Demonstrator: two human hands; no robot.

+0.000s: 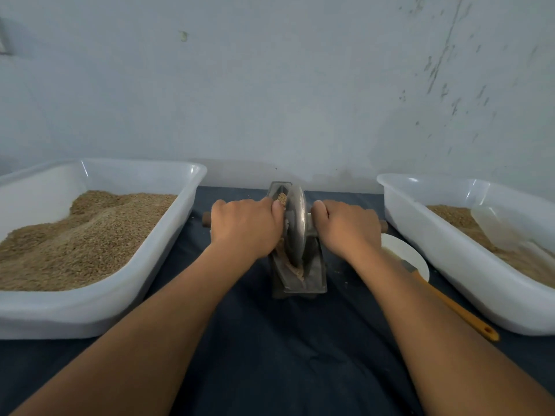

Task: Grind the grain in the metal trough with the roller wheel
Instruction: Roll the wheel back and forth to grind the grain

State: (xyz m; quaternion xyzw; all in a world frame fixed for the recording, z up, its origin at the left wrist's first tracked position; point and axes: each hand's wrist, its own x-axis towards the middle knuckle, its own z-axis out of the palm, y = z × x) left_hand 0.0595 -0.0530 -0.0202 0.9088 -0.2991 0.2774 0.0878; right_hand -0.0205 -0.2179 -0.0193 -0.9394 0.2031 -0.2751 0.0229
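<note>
Left hand (244, 226) and right hand (348, 228), each grip curled tight around brown wooden axle handle (206, 219) either side of grey metal roller wheel (295, 226); handle mostly hidden under fingers.

No text, label, brand, number or sign can be read anywhere in the head view.
</note>
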